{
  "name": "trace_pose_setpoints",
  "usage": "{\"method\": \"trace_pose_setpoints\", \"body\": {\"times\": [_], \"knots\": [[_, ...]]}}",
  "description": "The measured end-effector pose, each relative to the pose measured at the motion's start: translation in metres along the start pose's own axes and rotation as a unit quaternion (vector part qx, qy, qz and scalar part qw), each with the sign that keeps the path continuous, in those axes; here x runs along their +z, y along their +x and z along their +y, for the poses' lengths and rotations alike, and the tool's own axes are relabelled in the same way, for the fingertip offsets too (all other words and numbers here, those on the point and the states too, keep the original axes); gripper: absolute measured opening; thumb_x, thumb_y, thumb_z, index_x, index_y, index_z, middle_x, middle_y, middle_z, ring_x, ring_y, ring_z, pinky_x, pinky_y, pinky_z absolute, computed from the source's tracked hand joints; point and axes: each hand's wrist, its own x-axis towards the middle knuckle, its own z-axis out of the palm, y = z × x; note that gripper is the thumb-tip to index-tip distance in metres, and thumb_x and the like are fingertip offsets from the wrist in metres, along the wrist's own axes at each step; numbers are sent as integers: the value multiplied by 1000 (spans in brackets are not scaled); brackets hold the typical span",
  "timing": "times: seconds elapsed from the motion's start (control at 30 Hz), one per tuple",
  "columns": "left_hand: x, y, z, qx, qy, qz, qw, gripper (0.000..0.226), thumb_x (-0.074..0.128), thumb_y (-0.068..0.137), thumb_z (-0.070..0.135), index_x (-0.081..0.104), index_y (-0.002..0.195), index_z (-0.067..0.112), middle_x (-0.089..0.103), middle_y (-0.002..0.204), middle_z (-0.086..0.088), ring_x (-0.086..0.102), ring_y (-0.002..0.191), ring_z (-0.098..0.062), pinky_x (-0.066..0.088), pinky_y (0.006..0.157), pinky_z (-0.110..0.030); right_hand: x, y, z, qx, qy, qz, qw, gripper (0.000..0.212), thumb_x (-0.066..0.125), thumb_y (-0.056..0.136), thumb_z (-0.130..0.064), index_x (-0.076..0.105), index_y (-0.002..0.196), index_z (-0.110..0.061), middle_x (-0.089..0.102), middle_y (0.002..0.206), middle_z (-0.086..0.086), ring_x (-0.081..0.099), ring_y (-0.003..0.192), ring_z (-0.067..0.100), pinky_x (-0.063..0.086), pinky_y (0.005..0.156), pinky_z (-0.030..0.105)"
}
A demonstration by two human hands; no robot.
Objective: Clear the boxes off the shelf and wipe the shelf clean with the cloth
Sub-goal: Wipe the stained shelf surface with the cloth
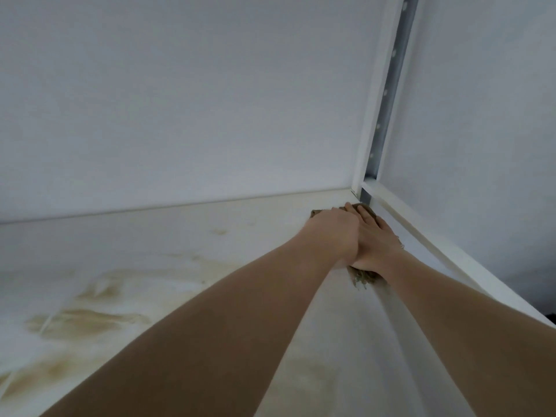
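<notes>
Shelf (186, 245) bare of boxes, so clearing judged done; brownish smears across its near left part, so wiping well short of finished. No containers in view. Left hand (331, 233) and right hand (373, 239) pressing flat, fingers straight, on cloth (362, 278) in far right corner.

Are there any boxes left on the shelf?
No: only both hands pressing the brown cloth show on the stained white shelf.

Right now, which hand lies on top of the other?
The left hand: it overlaps the back of the right hand, whose straight fingers press the cloth into the shelf corner.
</notes>
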Motion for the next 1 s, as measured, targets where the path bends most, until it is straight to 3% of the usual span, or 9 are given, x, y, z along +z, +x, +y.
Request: {"method": "trace_pose_setpoints", "body": {"times": [0.23,0.47,0.77,1.0], "knots": [[4,25,-15,2,12,15,1000,42,53,90,10,45,130,2,54,128,-13,54,114,-25,43,90,-30,-4,24,-2,3,-2,3,1000,87,47,95,-45,-12,154,-22,-13,162,0,-11,149,17,1,121,41],[14,43,-28,-2,-9,24,1000,34,53,88,11,51,122,6,57,118,-9,55,103,-22,41,76,-27,-2,42,-2,8,-16,3,1000,85,46,96,-47,-10,154,-19,-12,163,2,-9,150,18,1,122,39],[15,64,-39,-12,-1,20,1000,40,54,89,15,49,127,5,57,118,-9,57,103,-23,42,77,-27,-1,64,-1,7,6,15,1000,86,47,96,-48,-8,154,-18,-8,163,1,-6,150,19,3,122,40],[15,75,-49,-13,-21,29,999,28,54,88,16,52,116,13,48,90,1,46,83,-17,40,72,-25,1,83,-1,6,22,34,999,86,52,92,-48,0,155,-18,4,162,4,3,150,21,10,121,43]]}}
